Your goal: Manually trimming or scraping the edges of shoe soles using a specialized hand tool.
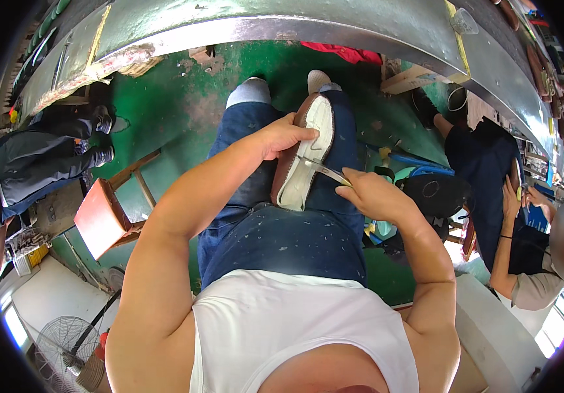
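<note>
A brown leather shoe (285,171) lies across my thighs with its underside up, showing a white bottom surface (321,118). Stitching or a puckered edge runs round its rim. My left hand (287,136) grips the shoe at its left side, thumb pressed onto the white surface. In my right hand (373,193) is a slim metal hand tool (323,170) with a blade-like front. Its tip touches or hovers just over the middle of the shoe's bottom; I cannot tell which. My fingers hide most of its handle.
A metal-edged workbench (262,29) curves across the far side. To the left stands a brown-seated stool (102,216), with a wire fan (66,347) nearer. A co-worker (530,255) sits at right. Dark and blue items (432,190) lie beside my right knee.
</note>
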`<state>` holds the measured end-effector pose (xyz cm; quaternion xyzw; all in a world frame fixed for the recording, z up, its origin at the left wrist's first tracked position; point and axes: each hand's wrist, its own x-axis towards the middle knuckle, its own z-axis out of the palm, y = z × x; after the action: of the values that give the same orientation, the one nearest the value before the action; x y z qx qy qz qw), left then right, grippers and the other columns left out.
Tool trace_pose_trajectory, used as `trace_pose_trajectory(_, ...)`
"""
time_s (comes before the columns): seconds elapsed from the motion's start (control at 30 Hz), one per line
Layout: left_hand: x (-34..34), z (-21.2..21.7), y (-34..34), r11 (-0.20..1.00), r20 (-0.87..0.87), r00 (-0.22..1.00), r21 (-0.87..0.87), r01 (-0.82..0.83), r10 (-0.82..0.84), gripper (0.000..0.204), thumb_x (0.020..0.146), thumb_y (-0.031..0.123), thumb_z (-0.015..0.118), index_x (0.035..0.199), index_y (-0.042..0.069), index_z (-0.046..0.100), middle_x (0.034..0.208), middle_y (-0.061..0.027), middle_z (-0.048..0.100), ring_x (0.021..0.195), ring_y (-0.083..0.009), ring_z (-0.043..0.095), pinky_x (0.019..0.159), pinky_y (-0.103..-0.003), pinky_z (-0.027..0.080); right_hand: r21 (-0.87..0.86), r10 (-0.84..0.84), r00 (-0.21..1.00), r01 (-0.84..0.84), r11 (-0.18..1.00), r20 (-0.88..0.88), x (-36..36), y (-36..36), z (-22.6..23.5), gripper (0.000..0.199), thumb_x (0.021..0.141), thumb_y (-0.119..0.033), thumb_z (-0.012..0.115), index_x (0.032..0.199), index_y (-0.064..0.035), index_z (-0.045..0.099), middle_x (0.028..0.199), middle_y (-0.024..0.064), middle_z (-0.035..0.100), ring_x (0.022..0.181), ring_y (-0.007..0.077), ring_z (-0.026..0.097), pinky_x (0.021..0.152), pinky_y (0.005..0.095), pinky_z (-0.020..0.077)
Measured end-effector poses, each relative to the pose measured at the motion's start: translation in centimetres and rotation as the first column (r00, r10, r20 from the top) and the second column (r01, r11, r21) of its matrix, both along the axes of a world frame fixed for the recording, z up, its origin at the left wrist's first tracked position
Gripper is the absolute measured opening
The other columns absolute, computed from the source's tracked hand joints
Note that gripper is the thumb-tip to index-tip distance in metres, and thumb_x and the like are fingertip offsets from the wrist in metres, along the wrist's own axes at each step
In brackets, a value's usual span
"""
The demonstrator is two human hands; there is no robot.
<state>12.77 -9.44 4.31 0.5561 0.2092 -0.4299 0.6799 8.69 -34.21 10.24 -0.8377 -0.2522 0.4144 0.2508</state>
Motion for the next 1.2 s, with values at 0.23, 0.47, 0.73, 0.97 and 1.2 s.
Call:
trace_pose_trajectory(0.23,-0.3,-1.9,0.5,0.994,0.003,1.0,-0.105,0.014,-0.014,0.063,0.091,0.028,0.074,0.143,0.011,0.043,0.129,-0.0087,0.062,0.117,-0.0227,0.062,0.095,-0.046,0.052,-0.038,0.126,0.878,-0.123,0.992,0.462,-0.9,0.9,-0.8,0.041,0.096,-0.029,0.063,0.107,0.0103,0.059,0.103,0.0288,0.067,0.09,0.0413,0.068,0.08,0.0439,0.0544)
trace_pose_trajectory(0.47,-0.5,-3.8,1.7,0.993,0.008,0.998,-0.104,-0.062,0.063,0.062,0.09,0.027,0.074,0.142,0.011,0.043,0.123,-0.0073,0.064,0.106,-0.0204,0.066,0.09,-0.042,0.055,0.016,0.041,0.974,-0.046,0.999,0.223,-0.3,2.2,-3.9,0.039,0.098,-0.037,0.058,0.104,0.0009,0.061,0.097,0.0228,0.069,0.09,0.0402,0.067,0.076,0.0478,0.0521)
trace_pose_trajectory(0.73,-2.4,-4.4,-0.1,0.997,0.209,0.977,0.058,-0.053,0.04,0.07,0.09,0.024,0.075,0.144,-0.001,0.038,0.132,-0.0136,0.057,0.122,-0.0214,0.054,0.108,-0.036,0.042,0.023,-0.374,0.921,0.378,0.925,-0.109,-5.6,-0.6,-3.7,0.039,0.102,-0.035,0.052,0.111,0.0008,0.063,0.091,0.0221,0.068,0.09,0.0423,0.066,0.078,0.049,0.0507)
trace_pose_trajectory(0.97,-6.2,-3.4,-0.6,0.983,0.265,0.955,-0.162,-0.09,0.131,0.091,0.094,0.017,0.069,0.162,0.015,0.007,0.155,-0.0138,0.036,0.142,-0.0245,0.037,0.117,-0.037,0.031,0.034,-0.231,0.971,0.23,0.973,0.06,-5.9,-0.9,-2.7,0.036,0.102,-0.032,0.051,0.093,0.0013,0.06,0.09,0.0228,0.068,0.084,0.0412,0.068,0.075,0.0512,0.0508)
trace_pose_trajectory(1.2,-6.2,-6.1,-3.2,0.926,0.622,0.78,0.332,-0.179,-0.072,0.085,0.085,0.016,0.069,0.156,0.009,0.023,0.149,-0.0213,0.043,0.14,-0.0331,0.041,0.114,-0.04,0.035,-0.039,-0.115,0.955,0.131,0.991,0.273,-8.1,-1.5,-1.8,0.04,0.099,-0.038,0.055,0.1,0.0013,0.061,0.091,0.0213,0.068,0.081,0.0394,0.069,0.072,0.0464,0.0546)
